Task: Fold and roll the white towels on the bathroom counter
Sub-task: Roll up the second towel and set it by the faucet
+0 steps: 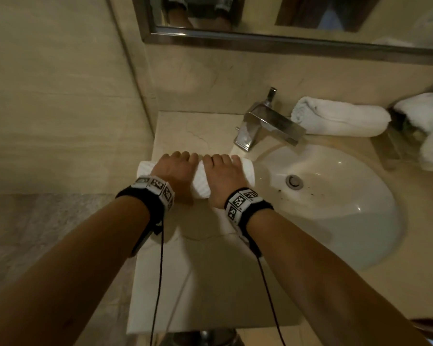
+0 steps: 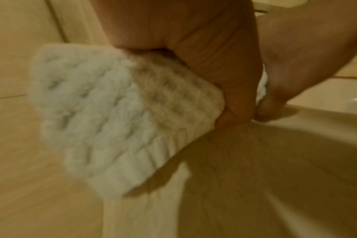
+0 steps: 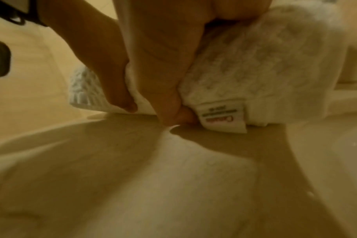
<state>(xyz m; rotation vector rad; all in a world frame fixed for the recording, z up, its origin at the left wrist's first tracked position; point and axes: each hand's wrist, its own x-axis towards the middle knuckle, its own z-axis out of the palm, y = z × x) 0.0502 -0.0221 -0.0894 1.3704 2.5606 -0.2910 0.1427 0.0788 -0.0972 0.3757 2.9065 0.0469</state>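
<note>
A white towel (image 1: 201, 182) lies partly rolled on the beige counter (image 1: 185, 131), left of the sink. Its flat unrolled part (image 1: 210, 283) stretches toward me. My left hand (image 1: 179, 162) grips the roll's left half, fingers curled over the top. My right hand (image 1: 221, 166) grips the right half the same way. In the left wrist view the waffle-textured roll end (image 2: 104, 112) sticks out past my left hand (image 2: 204, 64). The right wrist view shows my right hand (image 3: 163, 64) with its thumb tucked under the roll (image 3: 265, 64), beside a sewn label (image 3: 222, 117).
A finished rolled towel (image 1: 340, 116) lies behind the chrome faucet (image 1: 265, 126). A crumpled white towel (image 1: 430, 131) sits at the far right. The oval sink (image 1: 335, 201) is just right of my hands. A tiled wall (image 1: 60, 108) closes the left side.
</note>
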